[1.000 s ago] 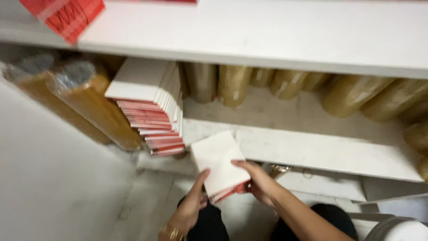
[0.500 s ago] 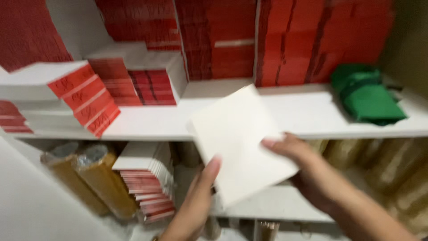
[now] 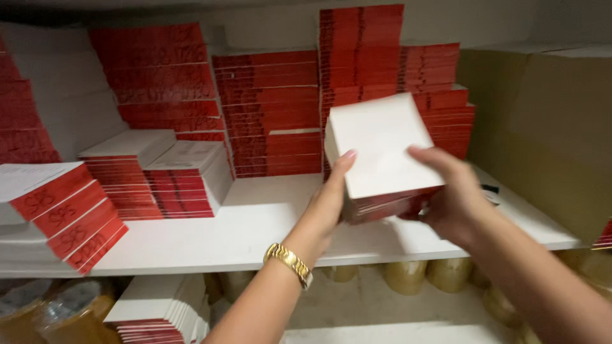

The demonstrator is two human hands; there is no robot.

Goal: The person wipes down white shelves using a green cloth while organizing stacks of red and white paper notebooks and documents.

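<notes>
**Booklets lifted to the shelf**

Up came the stack of booklets (image 3: 381, 153) from below, level with the white shelf (image 3: 255, 223). Left hand (image 3: 328, 200) gripped its left edge; right hand (image 3: 449, 194) clasped the right side, fingers curled underneath. Red stacks (image 3: 268, 111) stood behind.

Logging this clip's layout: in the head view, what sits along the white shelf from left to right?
Slanted red-edged stack → two white-topped stacks → left hand → held white-topped stack → right hand → cardboard box.
</notes>
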